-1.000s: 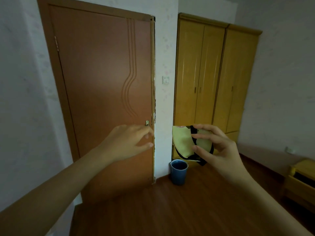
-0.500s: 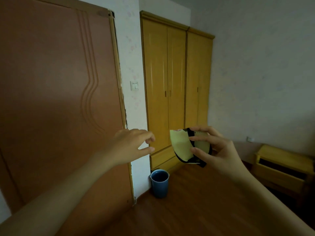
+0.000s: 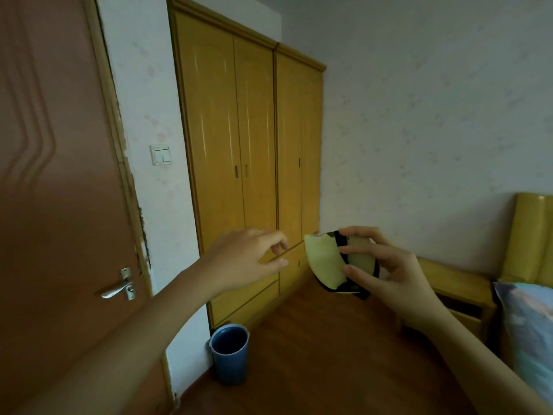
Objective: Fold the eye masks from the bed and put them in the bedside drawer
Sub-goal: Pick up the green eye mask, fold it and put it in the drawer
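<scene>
1. While the right hand (image 3: 386, 271) is up in mid-air, it's pinching a folded eye mask (image 3: 332, 263) between thumb and fingers, so the mask is off the bed and nowhere near put away yet. It's pale yellow with a black strap and black edging, folded roughly in half.
2. Left hand (image 3: 248, 259) is held out just beside the mask, not touching it. Fingers are loosely curled with the thumb and forefinger close together, and it's holding nothing.
3. Bedside cabinet (image 3: 457, 295) sits low on the right, behind the right wrist, tucked against the yellow headboard (image 3: 532, 238). Its drawer (image 3: 460, 310) looks pulled open, dark inside, though the arm covers part of it, so can't see what's in there.
4. A patterned pillow or bedding (image 3: 526, 330) pokes in at the right edge, just beside the cabinet.
5. Straight ahead there's a big yellow wooden wardrobe (image 3: 248, 163) with tall doors and drawers along the bottom.
6. A blue bin (image 3: 229, 351) stands on the wooden floor (image 3: 329, 369) at the foot of the wardrobe's left corner.
7. Brown door (image 3: 57, 205) fills the left side, with a silver handle (image 3: 118, 287), and a white light switch (image 3: 161, 154) is on the strip of wall between the door and the wardrobe.
</scene>
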`<state>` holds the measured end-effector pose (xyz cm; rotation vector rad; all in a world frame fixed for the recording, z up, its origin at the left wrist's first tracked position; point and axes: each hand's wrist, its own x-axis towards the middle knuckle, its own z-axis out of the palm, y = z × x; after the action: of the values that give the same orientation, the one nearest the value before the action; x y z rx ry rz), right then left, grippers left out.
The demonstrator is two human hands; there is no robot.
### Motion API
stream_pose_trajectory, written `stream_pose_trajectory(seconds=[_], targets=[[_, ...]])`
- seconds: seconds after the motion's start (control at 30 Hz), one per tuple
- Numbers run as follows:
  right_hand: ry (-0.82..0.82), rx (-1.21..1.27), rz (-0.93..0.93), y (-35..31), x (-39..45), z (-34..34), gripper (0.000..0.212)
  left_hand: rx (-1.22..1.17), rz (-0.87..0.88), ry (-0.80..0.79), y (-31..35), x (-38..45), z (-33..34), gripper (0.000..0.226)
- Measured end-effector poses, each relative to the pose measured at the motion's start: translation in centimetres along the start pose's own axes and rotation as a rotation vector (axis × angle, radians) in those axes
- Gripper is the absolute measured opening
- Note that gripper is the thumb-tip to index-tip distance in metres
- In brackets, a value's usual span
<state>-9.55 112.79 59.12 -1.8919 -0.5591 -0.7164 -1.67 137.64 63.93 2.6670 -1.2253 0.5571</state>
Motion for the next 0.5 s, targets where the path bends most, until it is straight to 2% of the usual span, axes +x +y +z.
stream_pose_trajectory(seconds=[0.27,0.5], targets=[[0.045,-0.154,0.047,10.6,6.1,-9.8,0.022,-0.088,0.048,0.021,0.4,16.3,7.6,0.03],[0.086,-0.328,0.086,19.9,8.1,-16.5,0.021,-0.15,0.13,-0.044,-0.2,27.9,16.3,0.027]])
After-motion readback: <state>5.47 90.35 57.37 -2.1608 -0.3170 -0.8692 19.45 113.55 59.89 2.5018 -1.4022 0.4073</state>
